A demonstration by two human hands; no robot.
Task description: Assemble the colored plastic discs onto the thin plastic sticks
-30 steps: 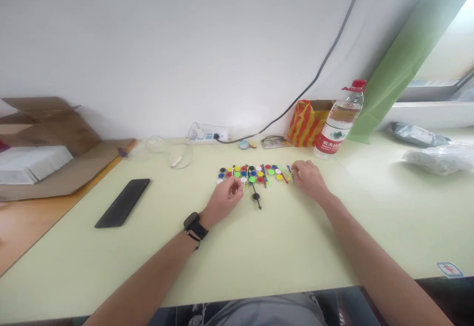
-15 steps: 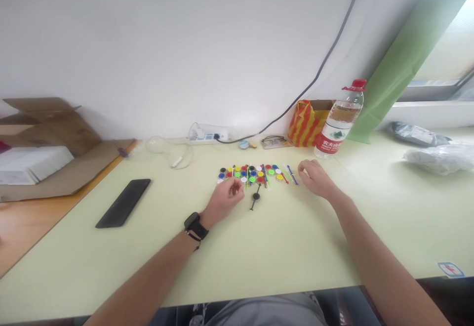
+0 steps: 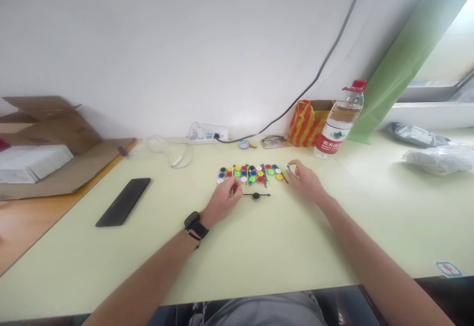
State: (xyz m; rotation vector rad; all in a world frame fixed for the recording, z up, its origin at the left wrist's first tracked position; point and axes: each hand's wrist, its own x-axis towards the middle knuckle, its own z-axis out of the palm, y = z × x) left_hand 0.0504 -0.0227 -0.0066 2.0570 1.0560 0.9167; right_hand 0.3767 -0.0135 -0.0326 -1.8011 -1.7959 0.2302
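Note:
A cluster of small coloured discs and thin coloured sticks (image 3: 252, 173) lies on the pale green table (image 3: 259, 247). Just in front of it lies a black disc threaded on a black stick (image 3: 256, 195), lying level from left to right. My left hand (image 3: 223, 198), with a black watch on the wrist, rests with curled fingers, its fingertips at the left end of that stick. My right hand (image 3: 304, 180) is at the right end of the cluster, thumb and fingers pinched together at a thin stick there.
A black phone (image 3: 123, 201) lies to the left. At the back stand a water bottle (image 3: 338, 121), a striped orange bag (image 3: 305, 123), a power strip (image 3: 207, 134) and glasses. Cardboard and a white box (image 3: 33, 160) lie far left, plastic bags far right.
The black stick with its disc has turned from pointing towards me to lying level. My right hand drew back to the right, then returned to the right end of the cluster.

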